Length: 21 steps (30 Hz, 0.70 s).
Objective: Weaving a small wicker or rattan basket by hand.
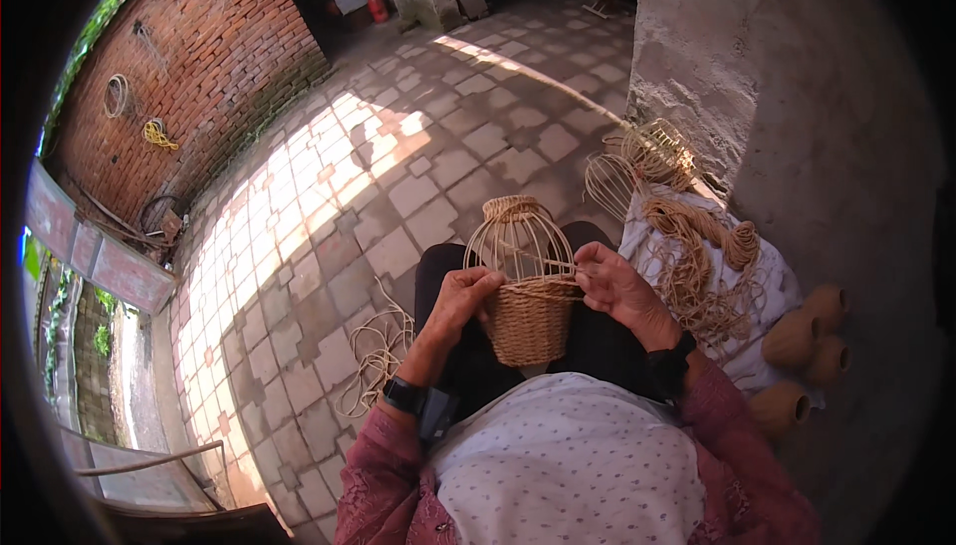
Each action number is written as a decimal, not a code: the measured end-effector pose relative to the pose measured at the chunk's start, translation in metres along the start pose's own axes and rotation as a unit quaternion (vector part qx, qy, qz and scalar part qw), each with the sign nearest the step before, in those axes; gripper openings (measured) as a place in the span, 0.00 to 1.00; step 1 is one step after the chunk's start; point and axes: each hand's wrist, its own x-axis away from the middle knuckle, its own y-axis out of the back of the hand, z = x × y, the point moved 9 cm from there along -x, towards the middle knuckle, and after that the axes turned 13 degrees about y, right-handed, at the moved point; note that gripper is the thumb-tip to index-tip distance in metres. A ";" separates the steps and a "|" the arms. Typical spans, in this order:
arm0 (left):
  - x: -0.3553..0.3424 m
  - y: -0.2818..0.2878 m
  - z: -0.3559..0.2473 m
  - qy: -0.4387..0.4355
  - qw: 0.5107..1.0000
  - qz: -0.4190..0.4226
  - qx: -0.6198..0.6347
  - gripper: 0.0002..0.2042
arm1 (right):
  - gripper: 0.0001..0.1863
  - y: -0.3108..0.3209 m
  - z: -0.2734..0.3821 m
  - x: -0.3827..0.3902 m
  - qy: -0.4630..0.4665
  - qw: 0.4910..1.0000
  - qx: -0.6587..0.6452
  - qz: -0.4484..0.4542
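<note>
A half-woven basket point(525, 321) rests in my lap, its lower part tightly woven from tan cord and its bare ribs gathered into a wrapped ring at the top. My left hand point(468, 301) grips the basket's left side at the woven edge, thumb and fingers pressed on it. My right hand point(614, 289) is at the right of that edge, fingers pinched on a thin cord that runs across the ribs. Loose cord point(375, 356) trails on the paving by my left leg.
A white cloth point(647, 246) at my right holds tangled cord bundles point(702, 266); beside it lie open frames point(647, 161) and several brown clay-like pots point(782, 341). A plastered pillar point(687, 67) stands right, a brick wall point(229, 37) left. Paving point(418, 191) stretches ahead.
</note>
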 end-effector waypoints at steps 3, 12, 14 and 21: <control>0.003 -0.002 -0.005 -0.015 1.000 0.007 0.003 0.13 | 0.16 0.028 0.027 0.017 0.043 0.999 0.000 0.011; 0.001 -0.001 -0.003 -0.004 1.000 -0.004 -0.010 0.13 | 0.16 0.142 0.099 0.014 0.200 0.856 0.446 -0.168; 0.001 -0.001 -0.003 -0.007 1.000 -0.003 -0.007 0.13 | 0.19 0.051 0.106 -0.006 0.344 0.598 0.718 -0.087; 0.001 0.004 0.007 -0.002 1.000 -0.005 0.010 0.13 | 0.10 -0.036 0.052 -0.023 0.303 0.624 0.712 0.106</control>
